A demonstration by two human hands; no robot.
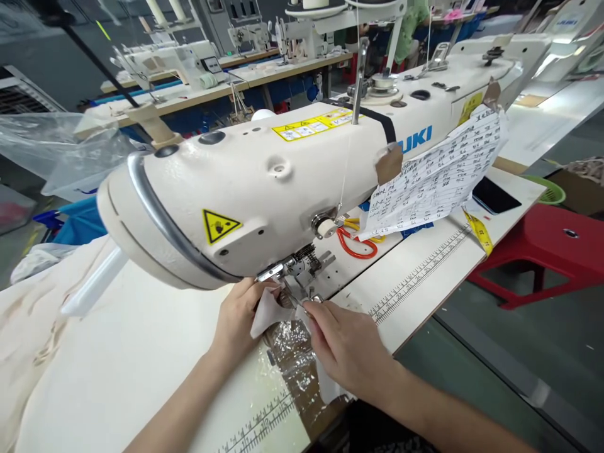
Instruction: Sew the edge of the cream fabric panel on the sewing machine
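White cloth point(268, 314), thin and soft-looking, is in the head view under the front end of the sewing machine point(264, 176), close to the needle area. The left hand point(238, 311) has its fingers closed on this cloth, just beside the metal parts. The right hand point(352, 343) has its thumb and finger pinched together at the near end of a thin metal piece point(295, 293); I cannot tell if this piece is a tool. More of the cloth hangs below the right hand, over a brown strip covered with shiny clear film point(302, 352).

In my judgement, the work on this piece is in the middle: the cloth is between both hands at the machine and is not put aside. How much is finished, and how much is left, I cannot tell, because the fingers hide the place. Beige fabric point(23, 352) lies at the left on the table point(141, 377).

For containers, a green basket point(551, 190) stands at the right, behind the red stool point(542, 242); its contents are not clear to me. At the far left is a clear plastic bag point(70, 148), and I cannot say what it holds.
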